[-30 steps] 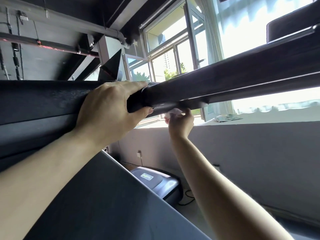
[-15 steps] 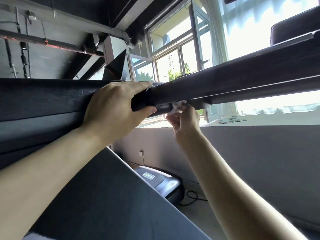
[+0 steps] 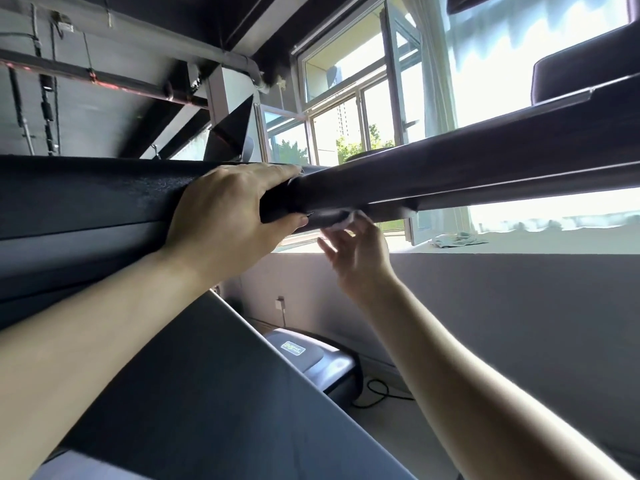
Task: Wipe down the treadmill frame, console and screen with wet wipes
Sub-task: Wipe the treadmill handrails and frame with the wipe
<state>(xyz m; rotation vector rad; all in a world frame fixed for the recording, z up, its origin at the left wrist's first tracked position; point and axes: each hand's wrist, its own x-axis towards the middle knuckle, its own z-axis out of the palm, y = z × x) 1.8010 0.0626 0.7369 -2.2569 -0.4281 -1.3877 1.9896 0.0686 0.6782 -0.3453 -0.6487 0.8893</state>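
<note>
- Running level across the left side, a dark textured beam [image 3: 76, 199] of the treadmill fills the view there and meets the handrail near the middle.
- Below it, a broad dark panel [image 3: 207, 393] of the frame slants down from the middle left toward the lower right.
- The left hand [image 3: 225, 216] grips the join of beam and handrail. Its fingers are curled over the top and its thumb is hooked underneath.
- The handrail [image 3: 450, 171] is a long dark bar. Its long axis goes from the left hand up and to the right, rising gently and pointing toward the upper right edge of the view.
- The wet wipe [image 3: 341, 220], a small white bunch, sits against the underside of the handrail, just right of the left thumb.
- The right hand [image 3: 358, 259] reaches up from below and holds the wipe at its thumb and upper fingertips. Its lower fingers are spread loosely, apart from the bar.
- Low down between the two forearms, a grey motor cover [image 3: 311, 355] stands on the floor with a black cable [image 3: 377, 393] looped beside it.
- Behind the bar is a bright window [image 3: 346, 98] with one pane swung open.
- Farther right, a crumpled pale cloth [image 3: 457, 239] lies on the window sill [image 3: 554, 242].
</note>
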